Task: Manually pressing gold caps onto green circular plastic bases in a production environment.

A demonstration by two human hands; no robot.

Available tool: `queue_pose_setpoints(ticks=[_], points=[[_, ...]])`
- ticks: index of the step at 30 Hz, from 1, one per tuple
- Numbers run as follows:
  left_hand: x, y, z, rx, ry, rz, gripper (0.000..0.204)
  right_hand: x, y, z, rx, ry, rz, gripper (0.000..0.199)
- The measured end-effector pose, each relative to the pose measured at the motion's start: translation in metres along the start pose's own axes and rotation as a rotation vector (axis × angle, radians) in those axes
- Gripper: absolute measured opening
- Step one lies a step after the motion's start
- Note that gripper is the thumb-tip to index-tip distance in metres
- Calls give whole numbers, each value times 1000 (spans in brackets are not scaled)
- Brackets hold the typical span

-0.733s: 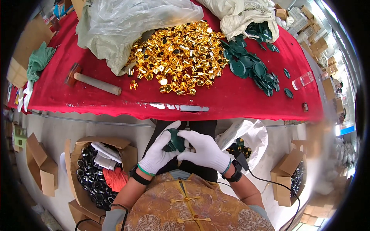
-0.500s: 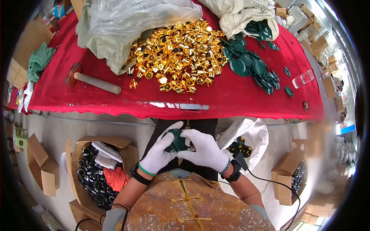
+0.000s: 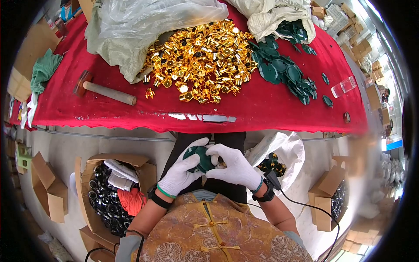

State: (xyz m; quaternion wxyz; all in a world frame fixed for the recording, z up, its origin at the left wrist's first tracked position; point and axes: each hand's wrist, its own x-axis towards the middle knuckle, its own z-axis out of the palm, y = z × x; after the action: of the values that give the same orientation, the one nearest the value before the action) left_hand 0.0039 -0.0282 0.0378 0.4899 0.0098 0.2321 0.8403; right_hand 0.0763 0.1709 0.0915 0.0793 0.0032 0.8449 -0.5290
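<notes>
In front of my lap, my left hand (image 3: 178,173), in a white knit glove, is closed round a dark green round disc (image 3: 203,160). Whether it is one disc or a stack, I cannot tell. My right hand (image 3: 235,169), also gloved, is at the disc's right edge. Its thumb and fingers pinch a small gold-and-dark piece (image 3: 221,163), mostly hidden by the glove. Beyond, on the red-covered table (image 3: 148,114), lie a heap of shiny gold fittings (image 3: 205,61) and, to its right, a spread of similar dark green discs (image 3: 283,72).
A mallet (image 3: 107,92) lies at the table's left and a clear glass (image 3: 343,87) at its right. Sacks (image 3: 126,39) stand behind the heap. Below are a carton of black rings (image 3: 104,196), a white bag (image 3: 288,153) and a right-hand carton (image 3: 323,201).
My right fingers have drawn slightly away from the disc, and the small piece between them shows more. The left hand keeps its hold; the disc has turned a little.
</notes>
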Motion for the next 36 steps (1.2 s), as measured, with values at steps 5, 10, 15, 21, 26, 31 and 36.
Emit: queue_pose_setpoints(ticks=[5, 10, 15, 21, 26, 31, 36], points=[[1, 2, 3, 21, 32, -1, 72, 2, 15, -4, 72, 113, -161, 52], [-1, -1, -15, -238, 67, 2, 58, -10, -1, -9, 583, 195, 168, 44], [4, -5, -18, -338, 105, 165, 43, -32, -3, 4, 609, 166, 199, 43], [10, -12, 4, -225, 98, 348, 37, -45, -3, 49, 581, 219, 300, 40], [0, -17, 18, 104, 117, 432, 43, -36, 1, 69, 850, 408, 306, 37], [-1, -19, 15, 406, 91, 520, 52, -36, -2, 68, 931, 415, 292, 34], [-4, -23, 3, 766, 59, 593, 48, -36, 0, 61, 1015, 398, 194, 29]])
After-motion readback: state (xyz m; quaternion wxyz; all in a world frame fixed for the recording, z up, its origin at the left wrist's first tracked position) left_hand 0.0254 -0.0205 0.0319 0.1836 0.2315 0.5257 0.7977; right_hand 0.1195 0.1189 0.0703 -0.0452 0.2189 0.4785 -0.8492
